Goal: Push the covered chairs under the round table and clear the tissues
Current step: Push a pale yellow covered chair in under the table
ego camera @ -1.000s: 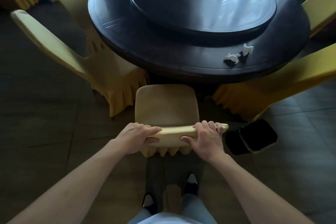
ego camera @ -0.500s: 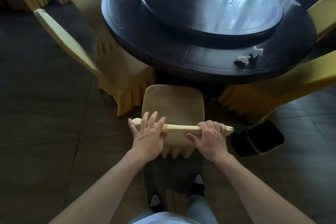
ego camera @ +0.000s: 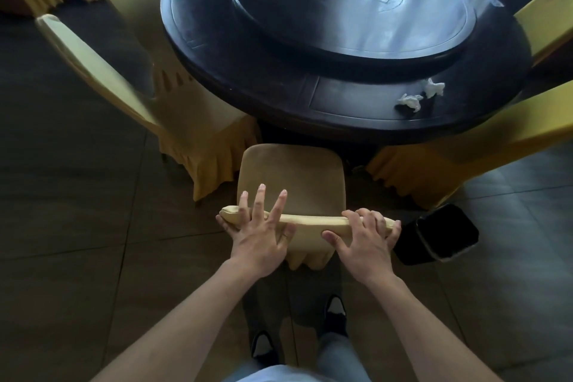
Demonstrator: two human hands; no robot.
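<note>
Now the left hand [ego camera: 259, 239] lies splayed on the chair [ego camera: 293, 183] back, right hand [ego camera: 362, 237] gripping it; next, push it tableward.

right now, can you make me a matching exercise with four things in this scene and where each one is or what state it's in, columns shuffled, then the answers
Things
1. crumpled tissues
2. left hand
3. right hand
4. black bin

Places or states
A. on the floor, right of the middle chair
B. fingers spread straight over the chair's backrest
C. on the round table, near its right edge
D. fingers curled round the chair's backrest

Pairs: 1-C, 2-B, 3-D, 4-A
</note>
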